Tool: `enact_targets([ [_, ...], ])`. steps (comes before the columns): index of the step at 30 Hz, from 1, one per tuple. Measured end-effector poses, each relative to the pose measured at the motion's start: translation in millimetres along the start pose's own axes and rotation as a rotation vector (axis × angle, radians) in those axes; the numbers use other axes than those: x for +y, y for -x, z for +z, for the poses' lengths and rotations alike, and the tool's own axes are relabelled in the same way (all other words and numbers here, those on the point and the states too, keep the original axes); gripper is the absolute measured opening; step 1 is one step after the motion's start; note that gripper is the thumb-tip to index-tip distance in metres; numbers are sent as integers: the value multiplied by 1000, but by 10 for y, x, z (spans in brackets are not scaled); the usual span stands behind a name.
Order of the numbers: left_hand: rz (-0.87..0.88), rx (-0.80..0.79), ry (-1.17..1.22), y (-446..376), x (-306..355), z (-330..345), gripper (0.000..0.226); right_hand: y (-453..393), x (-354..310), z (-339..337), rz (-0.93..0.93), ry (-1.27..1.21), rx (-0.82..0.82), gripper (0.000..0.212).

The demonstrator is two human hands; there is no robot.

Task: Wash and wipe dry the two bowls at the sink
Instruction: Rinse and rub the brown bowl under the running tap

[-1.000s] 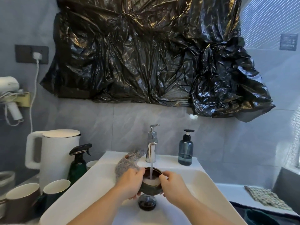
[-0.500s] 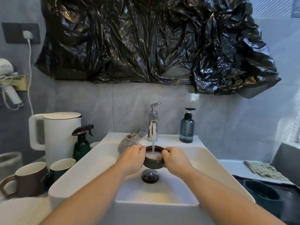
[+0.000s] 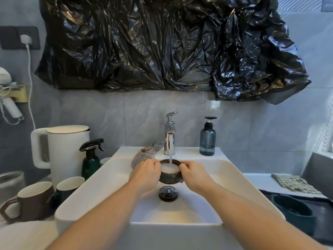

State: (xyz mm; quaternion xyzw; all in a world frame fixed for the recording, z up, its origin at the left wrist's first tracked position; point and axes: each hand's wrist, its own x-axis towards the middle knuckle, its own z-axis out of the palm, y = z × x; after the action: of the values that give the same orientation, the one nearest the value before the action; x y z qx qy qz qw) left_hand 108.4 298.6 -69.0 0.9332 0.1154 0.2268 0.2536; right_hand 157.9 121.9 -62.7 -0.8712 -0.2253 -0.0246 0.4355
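Observation:
A small dark glazed bowl [image 3: 169, 178] hangs over the white sink [image 3: 234, 179], directly under the chrome faucet [image 3: 169, 139]. Water runs into it and it is full of foamy water. My left hand [image 3: 146, 173] grips its left side and my right hand [image 3: 193, 175] grips its right side, thumbs on the rim. A second, dark green bowl [image 3: 292, 212] sits on a black tray at the lower right. A speckled grey cloth [image 3: 144, 156] lies on the sink's back ledge behind my left hand.
The drain plug [image 3: 168, 193] lies below the bowl. A blue soap dispenser [image 3: 207, 139] stands right of the faucet. At left are a white kettle [image 3: 66, 148], a green spray bottle [image 3: 91, 157] and two mugs [image 3: 34, 201]. A checked cloth [image 3: 293, 184] lies on the right counter.
The view has tilted down, so the sink front and my forearms show more. The bowl stays under the stream in both hands and has filled with foamy water.

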Motion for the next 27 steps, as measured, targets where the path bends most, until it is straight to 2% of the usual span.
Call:
enact_targets([
  [7, 32, 11, -38, 8, 56, -1, 35, -23, 22, 16, -28, 78, 17, 37],
  [17, -35, -53, 67, 6, 33, -6, 40, 10, 12, -10, -17, 104, 27, 36],
  [22, -60, -68, 103, 10, 19, -17, 35, 7, 10, -11, -12, 101, 31, 38],
  [27, -73, -93, 139, 0, 8, -34, 43, 4, 21, -9, -13, 70, 7, 37],
])
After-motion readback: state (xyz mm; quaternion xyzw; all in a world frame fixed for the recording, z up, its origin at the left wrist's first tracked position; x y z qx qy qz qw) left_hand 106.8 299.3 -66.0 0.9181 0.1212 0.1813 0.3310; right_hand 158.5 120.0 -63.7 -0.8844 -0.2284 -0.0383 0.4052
